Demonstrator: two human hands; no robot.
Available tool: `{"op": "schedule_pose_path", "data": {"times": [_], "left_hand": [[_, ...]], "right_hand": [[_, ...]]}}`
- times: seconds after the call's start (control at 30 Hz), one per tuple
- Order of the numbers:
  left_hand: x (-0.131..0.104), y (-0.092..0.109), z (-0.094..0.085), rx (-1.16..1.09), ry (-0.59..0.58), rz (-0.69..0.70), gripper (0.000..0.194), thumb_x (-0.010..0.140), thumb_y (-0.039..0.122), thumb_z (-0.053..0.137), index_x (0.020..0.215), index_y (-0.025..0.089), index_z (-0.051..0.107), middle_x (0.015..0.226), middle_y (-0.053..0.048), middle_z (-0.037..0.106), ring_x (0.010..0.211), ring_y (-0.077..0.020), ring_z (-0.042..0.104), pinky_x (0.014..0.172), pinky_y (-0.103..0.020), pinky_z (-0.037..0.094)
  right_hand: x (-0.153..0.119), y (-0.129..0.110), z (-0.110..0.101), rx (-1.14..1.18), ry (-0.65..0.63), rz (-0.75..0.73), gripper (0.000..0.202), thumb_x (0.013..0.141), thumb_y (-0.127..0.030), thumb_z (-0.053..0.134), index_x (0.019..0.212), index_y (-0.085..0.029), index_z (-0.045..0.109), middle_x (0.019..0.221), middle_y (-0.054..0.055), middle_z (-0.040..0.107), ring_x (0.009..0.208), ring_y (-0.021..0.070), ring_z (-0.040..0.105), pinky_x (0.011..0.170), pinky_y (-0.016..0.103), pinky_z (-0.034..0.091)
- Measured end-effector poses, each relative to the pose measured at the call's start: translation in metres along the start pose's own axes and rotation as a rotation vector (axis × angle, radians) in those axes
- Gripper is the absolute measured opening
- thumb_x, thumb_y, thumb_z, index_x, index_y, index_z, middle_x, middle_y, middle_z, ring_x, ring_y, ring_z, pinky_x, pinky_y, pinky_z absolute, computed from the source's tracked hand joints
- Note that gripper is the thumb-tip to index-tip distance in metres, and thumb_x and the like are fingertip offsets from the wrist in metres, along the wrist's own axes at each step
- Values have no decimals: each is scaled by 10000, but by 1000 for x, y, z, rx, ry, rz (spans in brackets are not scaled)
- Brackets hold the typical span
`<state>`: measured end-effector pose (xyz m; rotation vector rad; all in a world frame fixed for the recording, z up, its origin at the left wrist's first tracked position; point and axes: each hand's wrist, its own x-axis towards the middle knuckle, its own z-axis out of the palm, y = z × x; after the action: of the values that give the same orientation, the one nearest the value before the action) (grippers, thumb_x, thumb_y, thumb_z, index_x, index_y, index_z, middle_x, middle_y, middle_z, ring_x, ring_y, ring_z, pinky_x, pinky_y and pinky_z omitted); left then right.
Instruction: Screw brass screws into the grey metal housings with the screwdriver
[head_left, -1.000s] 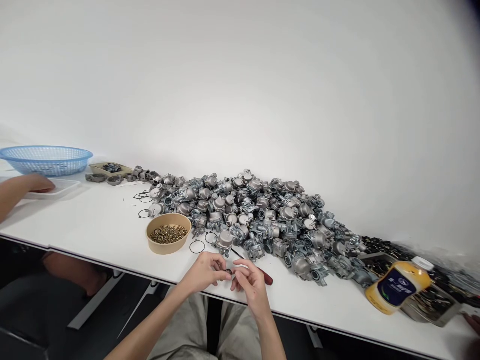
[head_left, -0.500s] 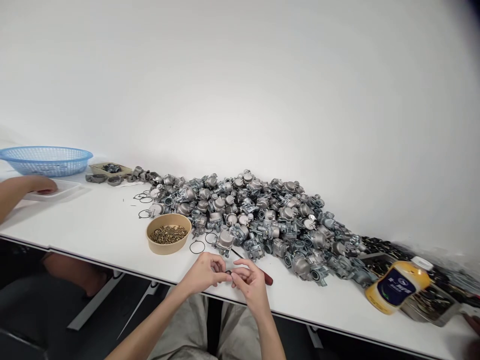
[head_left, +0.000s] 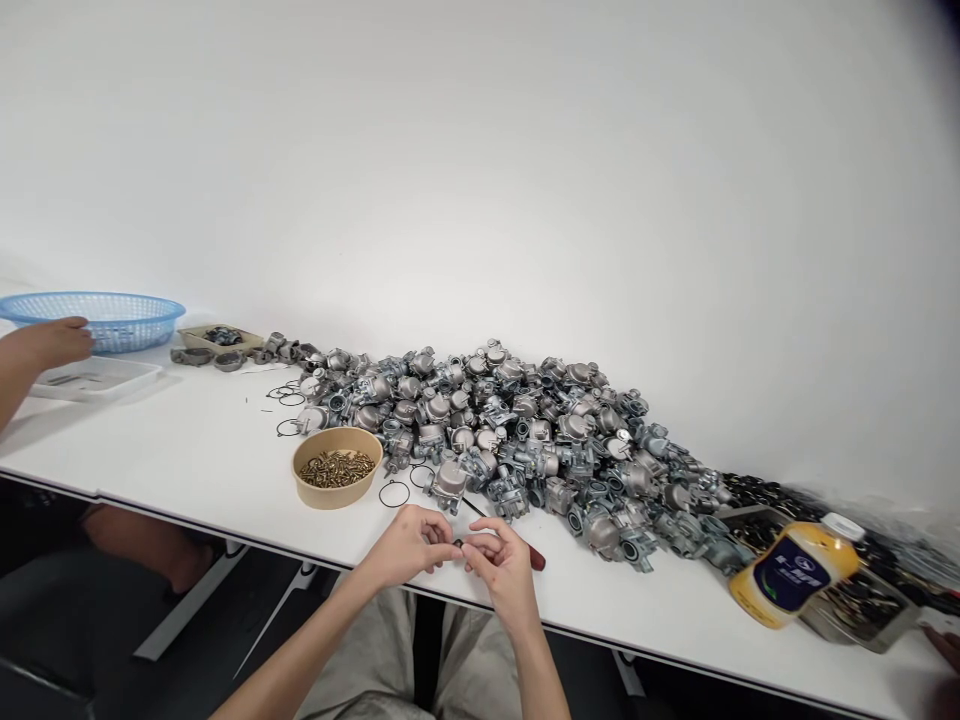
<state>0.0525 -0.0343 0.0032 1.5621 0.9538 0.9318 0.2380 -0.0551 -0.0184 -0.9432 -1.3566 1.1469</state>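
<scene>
One smooth white table [head_left: 210,450] crosses the frame, bearing one central heap of knobbly grey metal castings [head_left: 510,420] (too many to count). One latticed blue plastic basket [head_left: 139,325] sits at the left edge, one yellow bottle [head_left: 795,575] lower right, one oval tan bowl [head_left: 334,496] left of centre. Lower centre, the left hand [head_left: 409,545] pinches one small dark piece [head_left: 459,543], its direction and long axis indiscernible; the right hand [head_left: 506,570] meets it, its grip I cannot tell.

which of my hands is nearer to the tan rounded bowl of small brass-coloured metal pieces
Left. The left hand is right of the tan bowl, closer to the camera; the right hand is farther right, beyond the left hand.
</scene>
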Motion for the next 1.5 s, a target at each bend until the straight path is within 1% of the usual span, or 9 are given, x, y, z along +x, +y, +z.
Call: {"op": "schedule_pose_path", "data": {"times": [0.2,0.33,0.53,0.7,0.87,1.1,1.2,1.37,1.5], "left_hand": [[1,-1,0,3,15,7,270,704,377,752,747,112,724,642,-21,628,567,-126,549,457,-203,502],[1,-3,0,4,-1,35,277,734,393,726,752,117,724,660,-31,641,615,-150,595,464,-199,511],[3,-8,-1,2,-23,70,282,791,394,670,791,118,727,699,-40,648,643,-162,625,461,-197,514],[3,-9,-2,3,-38,83,301,828,412,633,815,122,714,725,-42,640,667,-169,637,462,-195,513],[2,-7,-2,-1,-39,85,319,856,432,603,824,128,694,708,-30,612,670,-170,641,459,-193,511],[3,-8,-4,-27,13,99,317,883,459,585,850,149,640,718,-16,592,671,-169,643,462,-197,510],[3,-8,-4,-9,7,101,289,875,448,607,878,160,626,728,-15,610,677,-167,647,459,-184,485],[1,-6,-2,-4,-22,96,230,848,383,643,915,163,629,765,-34,666,711,-176,662,465,-173,455],[1,-5,-1,-28,-17,100,201,819,335,668,900,152,649,763,-38,682,686,-161,646,472,-174,451]], "right_hand": [[2,1,1,66,29,-3,447,743,-391,839,838,-203,445,804,57,716,624,142,609,602,245,469],[3,5,-1,57,44,-5,454,739,-366,844,799,-201,425,808,53,697,626,126,577,598,232,442],[3,13,-5,39,58,-27,422,773,-349,814,782,-198,420,792,42,670,630,118,539,584,220,401],[3,15,-6,21,67,-41,373,804,-336,786,799,-193,442,778,27,652,609,102,499,575,215,385],[3,14,-5,-1,89,-46,333,826,-359,762,833,-185,478,787,30,654,606,102,507,574,218,393],[2,5,-4,-17,79,-20,328,842,-416,747,859,-176,525,659,-26,567,562,91,506,543,198,391],[2,-2,-2,-38,61,-6,337,841,-444,743,900,-167,560,697,1,611,582,107,551,554,209,421],[1,-6,1,-49,24,56,440,779,-459,794,1041,-148,625,927,97,699,705,165,647,601,245,483],[2,-1,2,-42,28,71,428,746,-448,821,984,-132,659,835,89,702,687,182,664,640,272,510]]}}
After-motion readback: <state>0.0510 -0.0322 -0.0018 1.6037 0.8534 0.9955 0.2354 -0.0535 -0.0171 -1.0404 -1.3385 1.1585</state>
